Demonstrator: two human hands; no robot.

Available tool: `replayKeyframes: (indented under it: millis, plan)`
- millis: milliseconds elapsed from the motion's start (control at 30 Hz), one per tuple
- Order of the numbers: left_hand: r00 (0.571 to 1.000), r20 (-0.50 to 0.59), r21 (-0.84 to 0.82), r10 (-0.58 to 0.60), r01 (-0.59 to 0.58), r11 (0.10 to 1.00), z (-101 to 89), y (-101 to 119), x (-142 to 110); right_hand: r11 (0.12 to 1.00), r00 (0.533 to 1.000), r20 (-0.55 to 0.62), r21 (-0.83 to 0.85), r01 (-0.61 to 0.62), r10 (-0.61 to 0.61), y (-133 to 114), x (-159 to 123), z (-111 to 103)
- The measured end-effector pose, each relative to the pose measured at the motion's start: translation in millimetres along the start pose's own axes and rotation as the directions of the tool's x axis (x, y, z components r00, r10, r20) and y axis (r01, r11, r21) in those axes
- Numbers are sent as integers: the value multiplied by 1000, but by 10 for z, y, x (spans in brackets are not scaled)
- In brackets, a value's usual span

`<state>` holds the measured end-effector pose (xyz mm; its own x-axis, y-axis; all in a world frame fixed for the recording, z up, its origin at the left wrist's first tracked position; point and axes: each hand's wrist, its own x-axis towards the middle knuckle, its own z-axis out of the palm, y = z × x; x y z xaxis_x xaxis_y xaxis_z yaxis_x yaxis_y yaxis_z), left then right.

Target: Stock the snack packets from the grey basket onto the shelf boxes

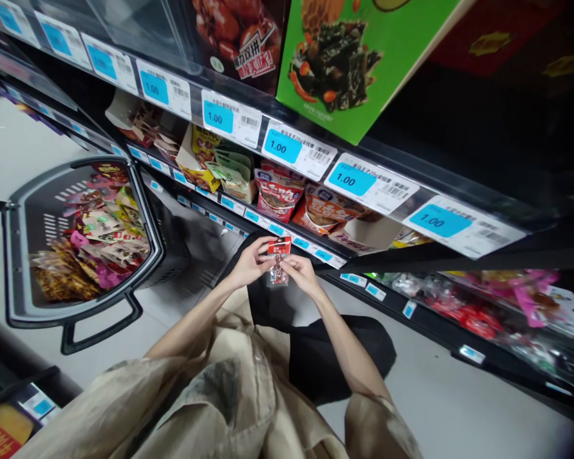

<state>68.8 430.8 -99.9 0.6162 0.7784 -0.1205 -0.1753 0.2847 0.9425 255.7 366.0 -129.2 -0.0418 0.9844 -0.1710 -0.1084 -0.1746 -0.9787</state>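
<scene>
A small snack packet (279, 247), red at the top and see-through below, is held between both hands in front of the shelves. My left hand (251, 260) grips it from its left side, thumb and fingers closed. On the other side my right hand (300, 273) pinches the packet with thumb and fingertips near its middle. The print on it is too small to read. To the left, a grey shopping basket (16, 268) with a black handle stands on the floor, heaped with many snack packets (105, 236).
A shelf edge with blue price labels (299, 150) runs across above my hands. It bears a green box (339, 64). Beneath are red snack bags (278, 194) and orange ones (323, 207). Wrapped goods (478, 319) fill a low shelf at right. Pale floor (440, 401) shows below.
</scene>
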Motion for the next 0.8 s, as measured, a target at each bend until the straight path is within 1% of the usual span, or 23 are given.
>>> replayKeyframes:
  millis: [167, 367, 500, 667, 800]
  plan:
    - [1000, -17, 40, 15, -14, 999, 24, -24, 18, 1000, 1000, -11, -19, 2, -2, -61, -26, -16]
    - [999, -28, 45, 23, -22, 999, 37, -3, 21, 1000, 999, -33, -25, 14, -15, -66, -30, -17]
    - [999, -46, 49, -11, 13, 999, 46, 1, 3, 997, 999, -36, -72, 28, -31, -87, -35, -12]
    - [997, -70, 76, -19, 25, 997, 38, -23, -2, 989, 994, -56, -126, 81, -89, -125, -26, -8]
    - [995, -98, 136, -16, 30, 990, 33, -42, -9, 977, 990, -60, -177, 116, -128, -129, -15, -17]
